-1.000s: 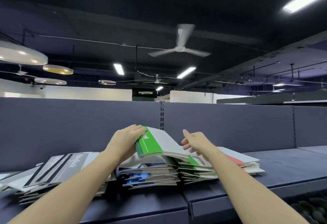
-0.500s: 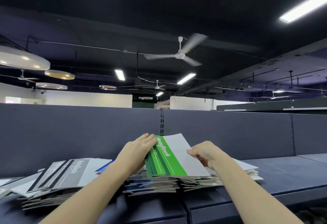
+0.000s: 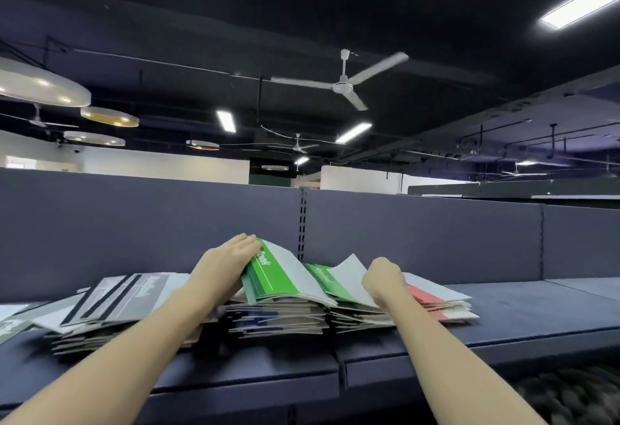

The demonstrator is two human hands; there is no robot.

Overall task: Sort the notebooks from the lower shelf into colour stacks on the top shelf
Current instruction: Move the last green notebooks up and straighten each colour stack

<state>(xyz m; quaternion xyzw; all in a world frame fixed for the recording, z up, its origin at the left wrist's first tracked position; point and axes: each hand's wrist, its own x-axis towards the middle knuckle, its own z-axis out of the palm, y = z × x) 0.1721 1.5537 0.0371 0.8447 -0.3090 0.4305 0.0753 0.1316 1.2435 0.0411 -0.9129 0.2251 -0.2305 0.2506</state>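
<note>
On the dark grey top shelf, a grey-striped paper notebook stack lies at nine o'clock. The left hand grips the tilted green-and-white notebook. At three o'clock, the right hand pinches a second green notebook on a red-edged stack.

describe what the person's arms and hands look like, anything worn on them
Both forearms are bare right up to the bottom edge of the view, with no sleeve showing. The left hand and the right hand wear no gloves, and no watch, bracelet or ring can be seen.
</note>
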